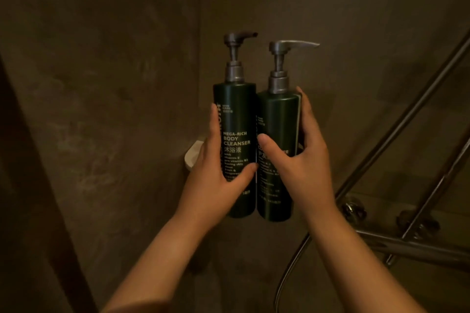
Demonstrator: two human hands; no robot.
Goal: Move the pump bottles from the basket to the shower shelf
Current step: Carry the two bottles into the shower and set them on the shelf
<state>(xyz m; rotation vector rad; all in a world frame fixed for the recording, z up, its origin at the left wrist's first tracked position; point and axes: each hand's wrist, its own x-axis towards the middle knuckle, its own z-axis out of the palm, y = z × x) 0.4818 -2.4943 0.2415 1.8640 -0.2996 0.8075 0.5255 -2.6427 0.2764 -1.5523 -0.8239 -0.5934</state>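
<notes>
Two dark green pump bottles with grey pumps are held upright, side by side and touching, in front of the shower corner. My left hand (216, 175) grips the body cleanser bottle (235, 119), whose white label faces me. My right hand (302, 157) grips the second pump bottle (277, 114), thumb across its label. A small white corner shelf (192, 156) peeks out at the left, behind my left hand; most of it is hidden by the hand and bottles. The basket is out of view.
Dim brown shower walls meet in a corner behind the bottles. Metal shower rails (396, 129) slant up at the right, above valve fittings (353, 208) and a horizontal bar (412, 246). A shower hose (287, 264) curves down at the lower right. A dark edge runs along the left.
</notes>
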